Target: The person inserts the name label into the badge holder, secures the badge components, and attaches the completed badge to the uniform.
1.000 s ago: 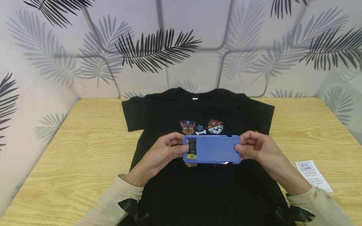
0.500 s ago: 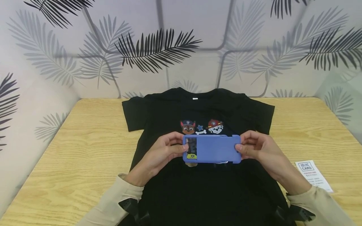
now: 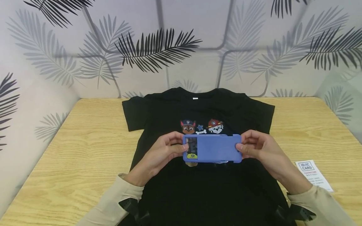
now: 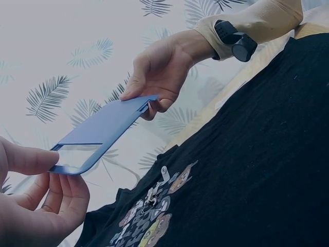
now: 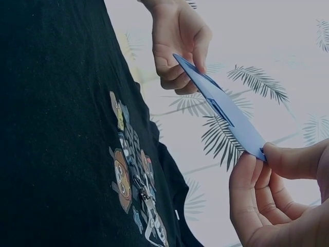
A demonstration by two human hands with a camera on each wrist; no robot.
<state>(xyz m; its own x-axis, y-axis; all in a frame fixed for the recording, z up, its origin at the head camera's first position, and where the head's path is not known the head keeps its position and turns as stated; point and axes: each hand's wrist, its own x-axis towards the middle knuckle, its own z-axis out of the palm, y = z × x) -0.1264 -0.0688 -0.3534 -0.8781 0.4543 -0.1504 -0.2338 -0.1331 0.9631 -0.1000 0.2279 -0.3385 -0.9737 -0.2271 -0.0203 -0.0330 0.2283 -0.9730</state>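
A blue plastic card holder (image 3: 216,148) is held level above a black T-shirt (image 3: 209,191), its long side running left to right. My left hand (image 3: 158,157) pinches its left end between thumb and fingers, beside a see-through window (image 3: 192,152) that shows the shirt's print behind it. With thumb on the face and fingers behind, my right hand (image 3: 264,153) pinches the notched right end. From the left wrist view, the holder (image 4: 103,121) is tilted and raised off the shirt (image 4: 247,139). In the right wrist view its edge shows thin, with a slot along it.
A white paper card (image 3: 313,175) printed "ID/IC CARD" lies on the wooden table (image 3: 85,141), right of the shirt and near the right forearm. The shirt lies spread out with its cartoon dog print (image 3: 201,126) upward. A leaf-patterned wall (image 3: 192,25) stands behind the table.
The right end of the card holder has shifted very slightly to the right with my right hand, and the window is a touch wider. My left hand keeps its place.
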